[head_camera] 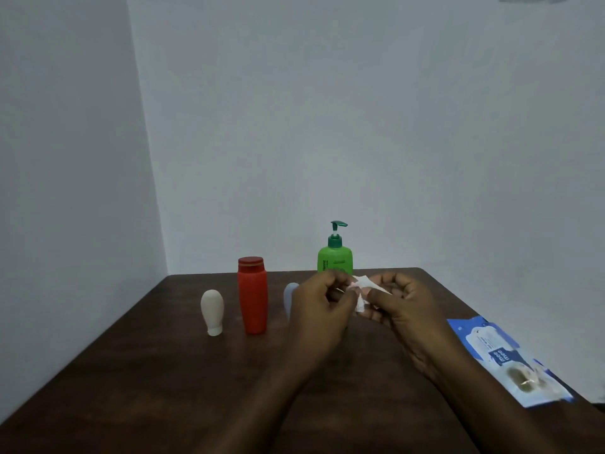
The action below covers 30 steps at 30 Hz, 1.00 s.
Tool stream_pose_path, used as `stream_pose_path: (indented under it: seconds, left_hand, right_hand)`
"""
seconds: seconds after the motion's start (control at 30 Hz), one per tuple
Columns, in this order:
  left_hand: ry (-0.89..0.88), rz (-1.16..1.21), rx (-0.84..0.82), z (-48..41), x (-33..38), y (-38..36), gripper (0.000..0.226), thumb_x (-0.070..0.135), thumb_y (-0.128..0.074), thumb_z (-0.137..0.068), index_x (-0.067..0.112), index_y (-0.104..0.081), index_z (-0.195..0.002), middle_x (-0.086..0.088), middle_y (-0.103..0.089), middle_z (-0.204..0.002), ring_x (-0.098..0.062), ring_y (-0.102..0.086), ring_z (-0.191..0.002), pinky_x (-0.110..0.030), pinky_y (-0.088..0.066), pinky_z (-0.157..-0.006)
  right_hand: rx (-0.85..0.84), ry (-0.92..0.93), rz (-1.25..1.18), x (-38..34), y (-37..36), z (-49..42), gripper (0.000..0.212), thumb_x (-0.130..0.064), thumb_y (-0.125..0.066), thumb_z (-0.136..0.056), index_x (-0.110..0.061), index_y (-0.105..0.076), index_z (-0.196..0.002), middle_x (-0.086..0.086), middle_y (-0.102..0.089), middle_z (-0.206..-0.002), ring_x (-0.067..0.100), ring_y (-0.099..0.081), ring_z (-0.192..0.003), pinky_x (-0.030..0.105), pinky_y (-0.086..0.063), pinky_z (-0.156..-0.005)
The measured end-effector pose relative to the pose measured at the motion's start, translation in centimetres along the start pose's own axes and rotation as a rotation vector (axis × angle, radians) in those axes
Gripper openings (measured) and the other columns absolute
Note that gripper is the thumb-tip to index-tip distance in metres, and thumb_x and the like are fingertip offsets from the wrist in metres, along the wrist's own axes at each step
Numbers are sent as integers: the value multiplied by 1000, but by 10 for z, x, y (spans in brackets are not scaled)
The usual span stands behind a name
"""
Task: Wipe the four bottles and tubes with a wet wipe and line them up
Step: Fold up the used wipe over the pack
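White crumpled wet wipe [361,288], centre frame, is pinched by the left hand [319,306] and right hand [402,306]; spreading it flat first would likely wipe better. Just behind stands a pale blue tube [289,294], half hidden by the left hand. A red plastic bottle [252,294] and cream tube [212,312] stand further left, and a green pump bottle [334,260] behind, all on the dark wooden table [163,371]

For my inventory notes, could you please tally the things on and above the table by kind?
Bottles: 2, red bottle and green pump bottle
Tubes: 2, cream tube and pale blue tube, partly hidden
Wipes: 1, wet wipe pinched by left hand and right hand
Packs: 1, blue wipe pack
Total: 6
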State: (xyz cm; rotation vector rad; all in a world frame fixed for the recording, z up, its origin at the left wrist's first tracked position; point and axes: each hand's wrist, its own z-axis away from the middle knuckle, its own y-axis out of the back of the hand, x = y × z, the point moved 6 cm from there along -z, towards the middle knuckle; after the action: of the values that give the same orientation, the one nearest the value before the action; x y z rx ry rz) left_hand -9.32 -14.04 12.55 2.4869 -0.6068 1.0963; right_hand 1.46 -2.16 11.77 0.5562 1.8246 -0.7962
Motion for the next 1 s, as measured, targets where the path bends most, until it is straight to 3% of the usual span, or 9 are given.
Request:
stream_pose_path:
  seconds: [0.17, 0.23, 0.27, 0.37, 0.43, 0.6, 0.73, 0.83, 1.0]
  left_hand:
    - [7, 66, -113, 2, 11, -11, 23, 29, -70, -98, 10, -79, -91, -6, -78, -85, -24, -73, -81, -43, -60, -74]
    - [72, 150, -124, 0, 9, -12, 7, 10, -78, -91, 16, -79, -92, 6, -79, -85, -9, -73, -81, -28, -59, -73]
    - [120, 205, -128, -1, 8, -14, 17, 1, -80, -87, 16, -78, -94, 7, -79, -86, -6, -72, -83, -25, -59, -73]
    - [240, 413, -152, -3, 7, -20, 41, -13, -81, -79, 13, -65, -107, -5, -78, -96, -19, -76, -86, -36, -64, -76]
    - [220, 395, -129, -4, 9, -23, 51, -13, -82, -78, 15, -58, -113, -12, -77, -95, -20, -76, -80, -38, -65, -75]
    - [145, 281, -23, -3, 22, -37, 26, -3, -87, -78, 6, -68, -94, -14, -75, -81, -20, -71, -68, -31, -62, -60]
    - [121, 333, -139, 2, 35, -59, 18, 3, -86, -82, 5, -75, -95, -7, -77, -82, -16, -70, -70, -32, -60, -63]
    - [114, 368, -229, 9, 44, -74, 22, 5, -83, -86, 8, -79, -107, -7, -82, -97, -15, -74, -84, -31, -61, -77]
    - [187, 470, -325, 17, 51, -99, 29, -3, -79, -87, 2, -76, -116, -19, -80, -105, -21, -74, -87, -26, -59, -75]
  right_hand:
    - [-52, -2, -40, -16, 10, 7, 10, 8, -61, -93, 7, -69, -99, 20, -77, -96, 28, -76, -82, 32, -64, -70]
    - [-111, -45, -62, -21, 13, 11, 16, 11, -55, -95, 9, -69, -102, 19, -77, -99, 25, -76, -81, 35, -65, -73]
    - [-149, -64, -65, -24, 14, 12, 19, 12, -53, -95, 9, -69, -104, 18, -77, -102, 24, -75, -82, 37, -65, -77]
    - [-205, -65, -16, -30, 21, 16, 21, 12, -54, -94, 7, -70, -107, 19, -76, -107, 30, -75, -90, 42, -61, -87]
    - [-158, -2, 37, -34, 29, 17, 17, 10, -61, -92, 3, -71, -103, 22, -76, -105, 33, -74, -90, 44, -60, -89]
    - [33, 191, 130, -42, 44, 23, 12, 4, -70, -89, -2, -73, -99, 17, -78, -94, 35, -76, -87, 47, -61, -88]
    - [78, 248, 165, -46, 58, 33, 16, -2, -64, -94, -6, -78, -101, 17, -77, -96, 39, -74, -91, 56, -58, -93]
    - [63, 228, 123, -55, 74, 41, 26, 4, -53, -98, -2, -78, -103, 16, -78, -102, 32, -76, -99, 47, -58, -95]
    - [98, 335, 248, -77, 103, 51, 16, 10, -69, -87, -5, -75, -91, 11, -78, -87, 27, -77, -84, 31, -62, -78]
